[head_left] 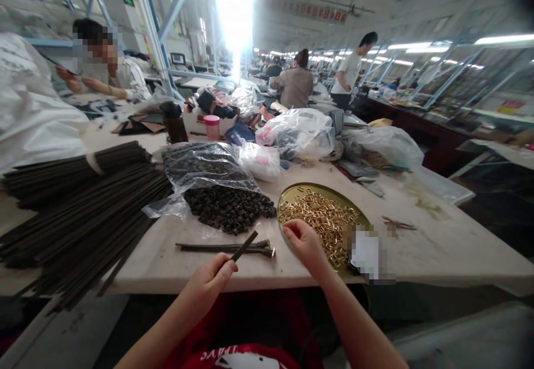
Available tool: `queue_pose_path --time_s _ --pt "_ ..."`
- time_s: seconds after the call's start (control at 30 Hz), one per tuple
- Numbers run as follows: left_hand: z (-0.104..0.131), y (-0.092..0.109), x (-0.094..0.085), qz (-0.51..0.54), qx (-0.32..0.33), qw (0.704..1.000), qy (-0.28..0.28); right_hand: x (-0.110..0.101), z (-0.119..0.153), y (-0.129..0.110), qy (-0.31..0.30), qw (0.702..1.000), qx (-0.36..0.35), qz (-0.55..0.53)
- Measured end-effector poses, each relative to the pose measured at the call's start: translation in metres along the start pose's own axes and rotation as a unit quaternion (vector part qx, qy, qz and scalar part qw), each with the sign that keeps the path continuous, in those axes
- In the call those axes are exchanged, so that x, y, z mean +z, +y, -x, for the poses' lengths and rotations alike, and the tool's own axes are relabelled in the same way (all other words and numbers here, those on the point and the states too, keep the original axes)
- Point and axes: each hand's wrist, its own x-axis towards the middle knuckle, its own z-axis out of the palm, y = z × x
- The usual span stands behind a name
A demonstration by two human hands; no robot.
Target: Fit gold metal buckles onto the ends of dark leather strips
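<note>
My left hand [216, 275] is closed around a dark strap [245, 245], whose free end points up and to the right. Over the near left rim of a round gold tray [287, 191] is my right hand [303, 241], its fingers pinched together; whatever they hold, if anything, is too small to make out. Many small gold rectangular buckles [321, 216] are heaped in the tray. Just beyond my left hand lie a few dark straps [225, 247] with metal bits at their right ends. A pile of small black loops [229, 207] spills from a clear plastic bag [208, 166].
A big bundle of long dark strips [92, 207] covers the table's left side. Red-handled pliers [398, 224] lie right of the tray. Plastic bags [298, 132], a pink-lidded jar [211, 127] and a dark bottle [174, 121] stand farther back. A co-worker [104, 68] sits at far left.
</note>
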Motion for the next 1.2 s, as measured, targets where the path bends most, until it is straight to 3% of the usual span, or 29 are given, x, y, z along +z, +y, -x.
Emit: queue_pose_path --time_s 0.07,0.17,0.37,0.5,0.6,0.7,0.77,0.93,1.03,1.2 --pt "0.0 0.001 0.004 0.01 0.004 1.0 -0.004 -0.008 -0.021 0.022 0.014 0.997 0.006 0.077" --pt "0.0 0.002 0.01 0.013 0.011 1.0 -0.017 -0.004 -0.041 0.039 0.008 0.989 0.01 0.146" --pt "0.001 -0.003 0.011 0.055 -0.026 0.997 -0.051 -0.003 -0.048 0.036 0.002 0.982 -0.01 0.189" --pt "-0.003 0.0 0.012 0.085 -0.033 0.995 -0.049 -0.01 -0.036 0.014 -0.002 0.989 -0.053 0.139" --pt "-0.008 0.01 0.013 0.114 -0.024 0.992 -0.046 -0.002 -0.014 -0.015 -0.049 0.995 -0.066 -0.063" --pt "-0.013 0.018 0.013 0.149 -0.019 0.988 -0.022 0.011 0.008 -0.042 -0.136 0.937 -0.005 -0.322" --pt "-0.014 0.019 0.012 0.153 -0.016 0.988 -0.005 0.019 0.018 -0.055 -0.175 0.9 0.046 -0.398" --pt "-0.013 0.006 0.011 0.172 -0.054 0.983 -0.021 0.038 0.029 -0.062 -0.219 0.813 0.155 -0.517" --pt "-0.013 -0.001 0.012 0.178 -0.09 0.979 -0.03 0.043 0.031 -0.059 -0.234 0.771 0.183 -0.564" --pt "-0.014 -0.004 0.011 0.094 0.001 0.996 0.013 0.043 0.033 -0.059 -0.234 0.749 0.182 -0.593"
